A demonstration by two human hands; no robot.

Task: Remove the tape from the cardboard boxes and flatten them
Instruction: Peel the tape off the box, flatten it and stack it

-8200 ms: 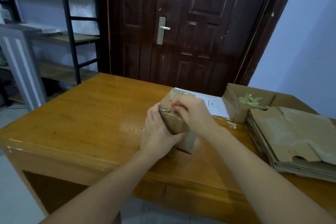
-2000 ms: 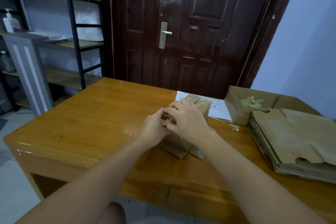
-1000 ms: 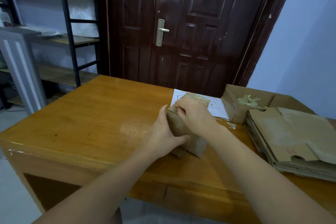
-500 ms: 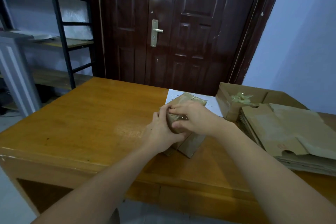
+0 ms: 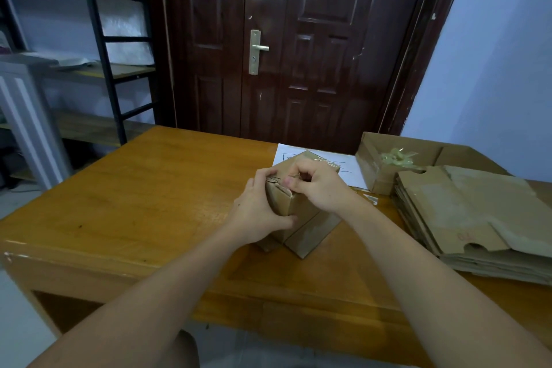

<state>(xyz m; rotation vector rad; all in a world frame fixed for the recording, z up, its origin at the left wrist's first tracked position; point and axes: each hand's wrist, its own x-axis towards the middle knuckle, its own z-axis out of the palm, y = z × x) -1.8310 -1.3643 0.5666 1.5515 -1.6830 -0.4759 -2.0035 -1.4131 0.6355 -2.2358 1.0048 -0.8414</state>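
A small brown cardboard box [image 5: 310, 225] stands tilted on the wooden table [image 5: 134, 197], one corner towards me. My left hand [image 5: 258, 212] grips its near left side, thumb across the front face. My right hand [image 5: 321, 185] is on top of the box with curled fingers, pinching at the tape [image 5: 276, 180] along the top left edge. A strip of clear tape also shows on the far top edge. The box top under my right hand is hidden.
A stack of flattened cardboard [image 5: 478, 218] lies at the right. Behind it an open box [image 5: 376, 164] holds crumpled tape [image 5: 398, 157]. A white sheet of paper [image 5: 346, 167] lies behind the small box. A dark door and metal shelves stand beyond the table.
My right hand has shifted from the box's near top edge to its top, fingers now curled at the tape by the left edge. The box stays on the table in my left hand.
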